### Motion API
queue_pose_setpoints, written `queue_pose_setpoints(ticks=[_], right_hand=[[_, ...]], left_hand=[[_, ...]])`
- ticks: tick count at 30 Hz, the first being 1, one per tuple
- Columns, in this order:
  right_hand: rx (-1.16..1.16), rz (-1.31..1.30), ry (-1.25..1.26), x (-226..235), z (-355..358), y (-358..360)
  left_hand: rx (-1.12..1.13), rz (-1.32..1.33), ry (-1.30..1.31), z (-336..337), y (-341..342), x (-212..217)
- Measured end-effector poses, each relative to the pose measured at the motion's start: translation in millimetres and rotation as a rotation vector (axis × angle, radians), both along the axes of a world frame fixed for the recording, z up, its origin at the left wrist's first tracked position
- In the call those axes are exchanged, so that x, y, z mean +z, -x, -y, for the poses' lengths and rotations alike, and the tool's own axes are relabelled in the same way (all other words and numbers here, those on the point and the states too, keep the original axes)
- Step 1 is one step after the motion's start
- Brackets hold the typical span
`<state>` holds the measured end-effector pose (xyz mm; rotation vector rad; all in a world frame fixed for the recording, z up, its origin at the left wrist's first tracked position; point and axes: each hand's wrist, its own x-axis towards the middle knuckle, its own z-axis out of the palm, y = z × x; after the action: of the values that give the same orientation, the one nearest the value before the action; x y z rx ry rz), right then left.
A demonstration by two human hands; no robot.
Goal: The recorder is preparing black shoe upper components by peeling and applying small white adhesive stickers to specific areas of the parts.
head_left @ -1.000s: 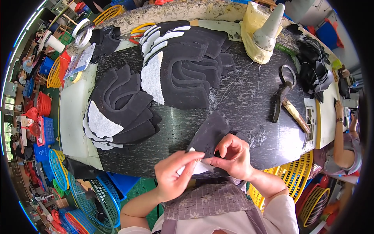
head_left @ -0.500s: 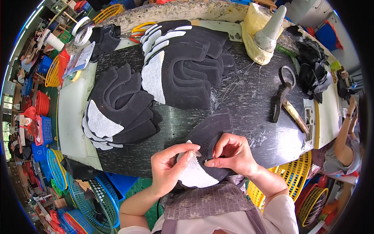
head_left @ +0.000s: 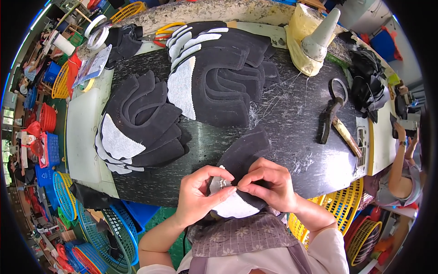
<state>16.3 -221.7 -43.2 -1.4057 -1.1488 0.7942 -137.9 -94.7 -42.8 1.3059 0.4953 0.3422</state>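
Observation:
A curved black shoe-upper piece (head_left: 248, 147) with a white serrated-edged backing (head_left: 235, 206) lies at the table's near edge, close to my body. My left hand (head_left: 204, 192) grips its left side, thumb and index finger curled around a folded-up grey part with small pale bits (head_left: 223, 183) on it. Pressed together at the middle of the piece are the thumb and fingers of my right hand (head_left: 269, 186); what they pinch is too small and covered to make out. Two stacks of similar pieces, a left stack (head_left: 141, 123) and a far stack (head_left: 219, 82), fan out beyond my hands.
On the dark table (head_left: 205, 150), a hammer (head_left: 344, 132) lies at right beside a metal ring. Behind it stands a grey cone (head_left: 321, 34) on a yellow-wrapped base. Orange-handled scissors (head_left: 166, 32) rest at the back. Yellow baskets (head_left: 344, 205) flank my right side; another person works far right.
My right hand's fingertips have come left against the piece, close to my left fingertips. The left thumb and index finger have parted a little, and a grey folded part shows between them.

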Motion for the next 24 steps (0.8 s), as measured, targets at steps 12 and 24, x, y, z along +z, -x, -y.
queue_pose_setpoints(ticks=[12, 24], right_hand=[[-0.06, -0.196, 0.03, -12, 7, 0], [-0.167, -0.614, 0.032, -13, 7, 11]], left_hand=[[-0.011, 0.025, -0.024, 2, -3, -4], [-0.037, 0.012, 0.038, 2, -2, -1]])
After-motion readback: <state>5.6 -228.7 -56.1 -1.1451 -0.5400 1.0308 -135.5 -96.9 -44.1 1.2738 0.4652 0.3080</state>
